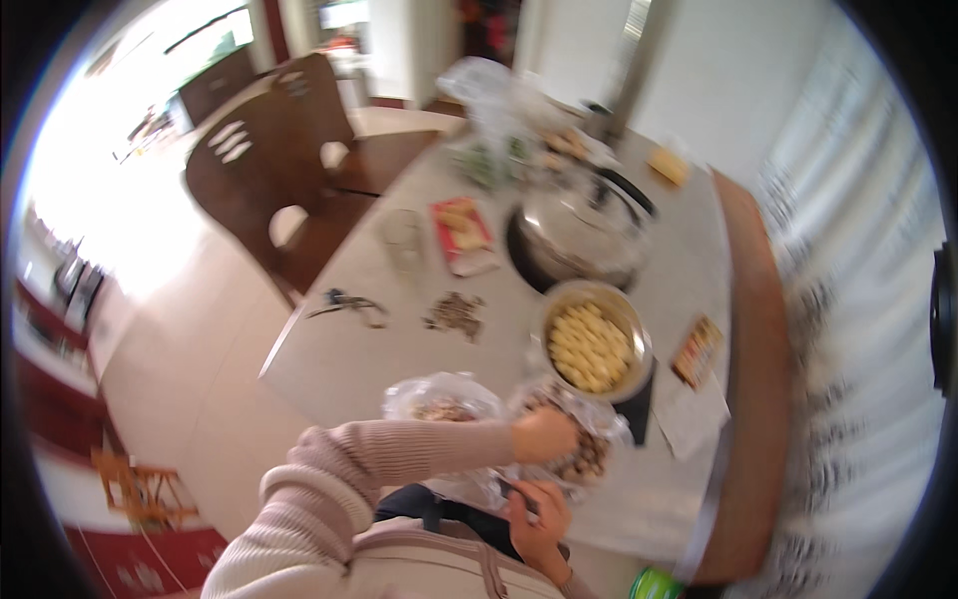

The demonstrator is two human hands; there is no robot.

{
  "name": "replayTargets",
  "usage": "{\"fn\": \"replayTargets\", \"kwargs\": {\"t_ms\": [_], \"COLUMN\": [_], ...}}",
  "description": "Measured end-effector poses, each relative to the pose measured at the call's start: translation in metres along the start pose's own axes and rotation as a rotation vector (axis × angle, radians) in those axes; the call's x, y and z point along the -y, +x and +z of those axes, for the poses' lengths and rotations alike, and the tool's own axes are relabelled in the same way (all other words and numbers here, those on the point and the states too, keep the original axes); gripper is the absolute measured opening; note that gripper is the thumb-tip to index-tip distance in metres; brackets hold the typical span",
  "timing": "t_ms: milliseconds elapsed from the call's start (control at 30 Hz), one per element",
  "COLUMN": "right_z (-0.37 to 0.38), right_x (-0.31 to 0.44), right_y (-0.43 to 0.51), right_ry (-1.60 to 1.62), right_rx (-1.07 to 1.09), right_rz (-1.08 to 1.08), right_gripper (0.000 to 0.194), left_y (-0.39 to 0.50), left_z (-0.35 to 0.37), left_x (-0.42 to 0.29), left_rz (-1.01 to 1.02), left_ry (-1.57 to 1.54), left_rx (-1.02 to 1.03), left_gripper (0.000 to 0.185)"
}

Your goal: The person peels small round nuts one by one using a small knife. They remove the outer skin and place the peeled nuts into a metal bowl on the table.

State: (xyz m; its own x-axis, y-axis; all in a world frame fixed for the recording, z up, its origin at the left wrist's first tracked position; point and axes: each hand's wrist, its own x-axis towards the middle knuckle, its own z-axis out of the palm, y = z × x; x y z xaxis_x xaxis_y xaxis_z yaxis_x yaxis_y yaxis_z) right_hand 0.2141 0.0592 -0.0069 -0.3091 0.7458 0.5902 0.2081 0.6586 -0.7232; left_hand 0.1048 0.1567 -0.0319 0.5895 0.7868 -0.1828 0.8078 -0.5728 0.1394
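My left hand (545,436) reaches across my body into an open clear plastic bag (617,434). Inside are small brown, rounded pieces (591,458), possibly chestnuts; its fingertips are hidden among them. Close to my waist, my right hand (540,517) is curled around a small dark object (518,497), too blurred to name. A second plastic bag (404,397) lies to the left, partly under my left forearm, with pale brown bits (443,409) in it. Just beyond the bags stands a round metal bowl (645,346) of pale yellow peeled pieces (590,348).
Behind the bowl is a lidded steel pot (580,224). A glass (404,236), a red packet (462,233), brown scraps (455,314) and a dark corded item (348,303) lie leftward. A small box (697,352) rests on paper (690,413) at right. Wooden chairs (254,172) flank the table.
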Motion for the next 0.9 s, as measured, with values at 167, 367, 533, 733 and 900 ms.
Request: {"fn": "replayTargets", "kwargs": {"t_ms": [167,367,533,733,900], "right_z": [-0.003,-0.007,0.014,0.039,0.035], "right_x": [0.003,0.013,-0.003,0.018,0.026], "right_y": [-0.009,0.017,0.024,0.048,0.048], "right_ry": [0.292,0.331,0.291,0.43,0.546], "right_rx": [-0.141,-0.072,0.157,0.109,0.184], "right_rz": [0.259,0.442,0.516,0.655,0.756], "right_gripper": [0.011,0.013,0.017,0.013,0.015], "left_y": [-0.044,-0.145,-0.177,-0.184,-0.18], "left_z": [-0.026,-0.053,-0.018,-0.008,-0.011], "left_x": [0.007,0.001,-0.012,0.003,0.001], "left_rz": [0.074,-0.387,-0.624,-0.598,-0.568], "left_ry": [-0.1,-1.017,-1.172,-1.082,-1.055], "left_rx": [-0.5,-0.695,-0.784,-0.836,-0.852], "left_gripper": [0.019,0.029,0.035,0.034,0.033]}}
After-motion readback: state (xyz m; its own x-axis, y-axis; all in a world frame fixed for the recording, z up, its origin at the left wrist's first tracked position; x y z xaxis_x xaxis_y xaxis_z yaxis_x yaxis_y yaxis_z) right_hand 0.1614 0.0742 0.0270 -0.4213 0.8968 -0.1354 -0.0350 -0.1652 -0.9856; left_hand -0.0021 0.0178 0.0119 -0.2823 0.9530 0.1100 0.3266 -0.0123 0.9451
